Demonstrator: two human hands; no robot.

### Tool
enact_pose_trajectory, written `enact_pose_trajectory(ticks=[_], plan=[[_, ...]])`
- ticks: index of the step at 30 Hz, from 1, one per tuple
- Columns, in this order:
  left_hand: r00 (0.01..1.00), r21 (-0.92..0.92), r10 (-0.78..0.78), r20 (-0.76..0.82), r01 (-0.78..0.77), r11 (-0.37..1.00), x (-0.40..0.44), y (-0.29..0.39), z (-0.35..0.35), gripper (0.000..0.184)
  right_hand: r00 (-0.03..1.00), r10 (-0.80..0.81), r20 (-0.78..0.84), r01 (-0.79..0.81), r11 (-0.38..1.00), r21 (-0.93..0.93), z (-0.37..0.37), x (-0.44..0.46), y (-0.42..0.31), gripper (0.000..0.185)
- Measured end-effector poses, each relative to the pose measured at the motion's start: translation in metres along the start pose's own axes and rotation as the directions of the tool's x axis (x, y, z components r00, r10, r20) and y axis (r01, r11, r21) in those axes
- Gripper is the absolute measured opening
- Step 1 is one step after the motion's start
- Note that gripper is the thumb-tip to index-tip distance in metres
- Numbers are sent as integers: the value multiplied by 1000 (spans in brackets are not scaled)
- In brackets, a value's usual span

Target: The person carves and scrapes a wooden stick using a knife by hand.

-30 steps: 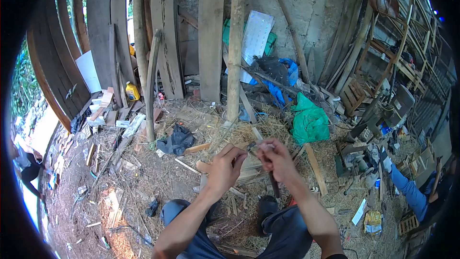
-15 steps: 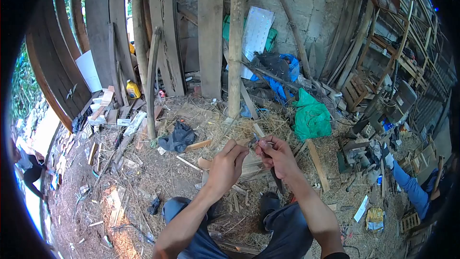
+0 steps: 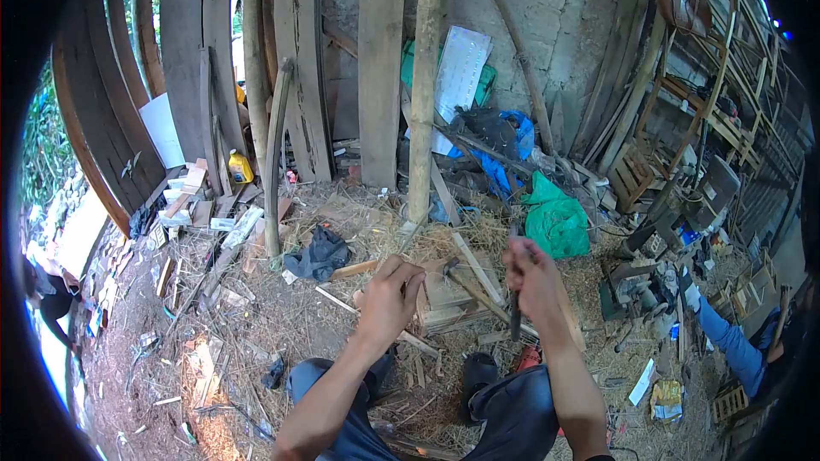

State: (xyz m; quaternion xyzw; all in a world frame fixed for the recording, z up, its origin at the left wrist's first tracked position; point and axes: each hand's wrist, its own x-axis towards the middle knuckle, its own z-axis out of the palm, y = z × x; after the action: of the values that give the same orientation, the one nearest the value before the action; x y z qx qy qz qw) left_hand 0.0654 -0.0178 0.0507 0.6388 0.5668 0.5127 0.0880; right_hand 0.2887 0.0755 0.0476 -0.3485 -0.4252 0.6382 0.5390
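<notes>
My right hand [image 3: 531,280] is closed round a dark, narrow tool [image 3: 515,316], whose lower end points down; it looks like a knife or file. My left hand [image 3: 391,290] is pinched at the fingertips, and anything between them is too small to make out. Between and beyond my hands, a hammer [image 3: 468,284] lies slantwise over a block of wood [image 3: 442,292]. A pale strip of wood [image 3: 478,266] lies near the hammer's handle.
A green bag [image 3: 555,218] lies at the wooden post's [image 3: 421,119] right, a black bag [image 3: 318,253] at its left. A yellow bottle [image 3: 240,167] stands by the boards. One person [image 3: 53,290] is at far left; another person's leg [image 3: 726,337] shows at right.
My hands, earlier close together, have moved apart, the right one going right with the dark tool. The hammer and wood between them now show more fully. The view has shifted slightly.
</notes>
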Motion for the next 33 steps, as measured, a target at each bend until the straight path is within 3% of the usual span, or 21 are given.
enact_pose_trajectory(ticks=[2, 4, 6, 7, 9, 12, 16, 18, 25, 27, 30, 33], plan=[[994, -12, 92, -54, -93, 996, 2, -3, 8, 7, 993, 72, 88, -58, 987, -152, 32, -14, 10, 25], [995, -9, 84, -51, -84, 996, 0, -2, 15, 7, 983, 137, 125, -108, 971, -213, 52, -21, 25, 26], [996, -8, 79, -44, -79, 997, 0, 1, 20, 8, 912, 140, 386, -89, 985, -148, 56, -19, 38, 27], [998, -20, 51, -27, -51, 998, 0, 4, 19, 8, 913, 137, 383, -88, 986, -144, 54, -17, 38, 27], [1000, -27, 15, -14, -16, 1000, -1, 3, 17, 9, 954, 192, 229, -198, 980, 6, 51, -11, 34, 23], [999, -79, 48, 4, -47, 996, 0, 0, 16, 9, 922, 259, 287, -256, 965, -49, 41, -9, 23, 18], [999, -125, 6, 50, 0, 992, -4, 4, 10, 9, 924, 261, 278, -229, 963, -142, 32, -3, 22, 17], [997, -134, -42, 64, 50, 990, -5, 3, 6, 8, 978, 151, 146, -145, 988, -52, 12, 11, 24, 20], [1000, -70, 11, 15, -10, 997, -5, 1, 9, 10, 967, 170, 188, -183, 982, 50, 18, -2, 10, 24], [1000, -101, 16, 12, -14, 995, -3, 7, 14, 8, 968, 182, 173, -186, 982, 11, 38, -12, 17, 21], [996, -62, 68, -55, -72, 996, -3, 11, 18, 9, 919, 233, 318, -237, 971, -25, 52, -20, 29, 19], [998, -58, 41, -53, -44, 997, -3, 12, 18, 10, 939, 200, 279, -200, 979, -32, 44, -12, 25, 18]])
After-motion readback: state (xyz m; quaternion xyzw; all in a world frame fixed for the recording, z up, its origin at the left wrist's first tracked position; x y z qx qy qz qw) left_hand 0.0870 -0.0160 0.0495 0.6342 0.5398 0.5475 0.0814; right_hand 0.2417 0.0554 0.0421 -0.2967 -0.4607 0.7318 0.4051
